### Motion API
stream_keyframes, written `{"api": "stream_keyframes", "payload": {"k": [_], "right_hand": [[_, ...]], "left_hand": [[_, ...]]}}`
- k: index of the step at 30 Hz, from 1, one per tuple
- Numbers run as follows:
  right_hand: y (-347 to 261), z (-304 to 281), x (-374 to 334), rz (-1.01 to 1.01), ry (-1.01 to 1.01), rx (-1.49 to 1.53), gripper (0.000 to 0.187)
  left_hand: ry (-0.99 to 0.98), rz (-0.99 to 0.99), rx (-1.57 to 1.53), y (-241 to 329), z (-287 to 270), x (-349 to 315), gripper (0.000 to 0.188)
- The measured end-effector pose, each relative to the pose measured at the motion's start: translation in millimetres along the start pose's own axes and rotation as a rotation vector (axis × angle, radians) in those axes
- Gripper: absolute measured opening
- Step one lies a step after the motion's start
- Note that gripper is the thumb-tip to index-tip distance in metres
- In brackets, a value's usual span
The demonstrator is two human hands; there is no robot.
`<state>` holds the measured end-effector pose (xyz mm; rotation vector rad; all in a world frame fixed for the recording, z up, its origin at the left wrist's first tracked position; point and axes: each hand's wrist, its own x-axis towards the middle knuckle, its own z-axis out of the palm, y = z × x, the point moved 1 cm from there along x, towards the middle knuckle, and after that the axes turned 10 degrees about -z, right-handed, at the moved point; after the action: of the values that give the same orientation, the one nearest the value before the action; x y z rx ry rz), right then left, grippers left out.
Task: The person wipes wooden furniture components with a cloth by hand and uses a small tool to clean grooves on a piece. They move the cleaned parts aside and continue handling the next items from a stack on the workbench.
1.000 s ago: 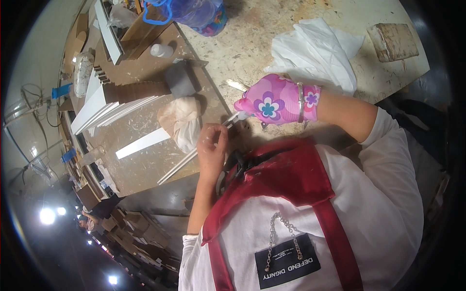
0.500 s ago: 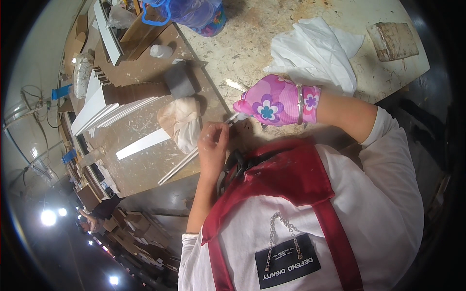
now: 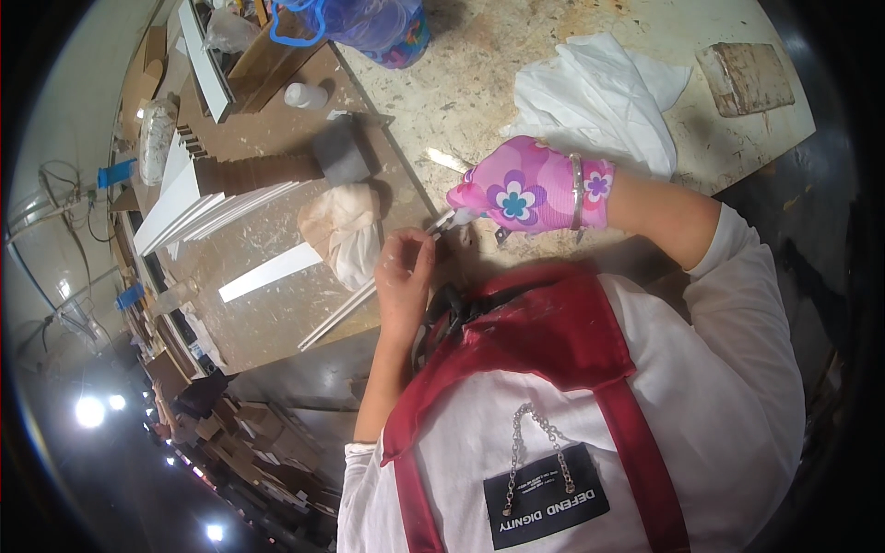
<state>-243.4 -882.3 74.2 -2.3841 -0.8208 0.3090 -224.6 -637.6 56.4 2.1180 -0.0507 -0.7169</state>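
Observation:
My bare left hand (image 3: 404,267) is closed in a pinch on a thin white strip (image 3: 337,316), which slants down-left past the edge of the brown board. My right hand (image 3: 525,189), in a pink flowered glove with a band at the wrist, is closed at the strip's upper end. A small white bit (image 3: 461,217) shows at its fingertips; what it is I cannot make out. Beyond the glove a flat pale blade-like piece (image 3: 447,159) sticks out; whether the hand grips it is hidden. A crumpled beige cloth (image 3: 341,235) lies just left of my left hand.
Stacked white-edged strips (image 3: 221,207) and a dark grey block (image 3: 342,152) sit on the brown board (image 3: 267,263). Farther off are a small white bottle (image 3: 305,96) and a blue jug (image 3: 378,28). At right lie a white cloth (image 3: 595,101) and a stained block (image 3: 747,79).
My gloved right hand has shifted slightly to the right. My left hand stays in place on the strip. In the far lower left, a person has moved a little.

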Motion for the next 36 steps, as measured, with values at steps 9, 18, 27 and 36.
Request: {"api": "stream_keyframes", "payload": {"k": [9, 18, 27, 36], "right_hand": [[0, -4, -3, 0.069, -0.002, 0.119, 0.019], [0, -1, 0, 0.085, -0.033, 0.063, 0.020], [-2, -2, 0, 0.036, -0.003, -0.033, 0.018], [2, 1, -6, 0.060, 0.037, 0.009, 0.017]], "left_hand": [[-0.041, -0.003, -0.035, 0, 1, -1, 0.007], [-0.017, -0.013, -0.049, -6, 0, 1, 0.011], [-0.008, 0.006, -0.036, -6, -1, 2, 0.009], [-0.012, -0.006, -0.043, -5, -1, 1, 0.009]]}}
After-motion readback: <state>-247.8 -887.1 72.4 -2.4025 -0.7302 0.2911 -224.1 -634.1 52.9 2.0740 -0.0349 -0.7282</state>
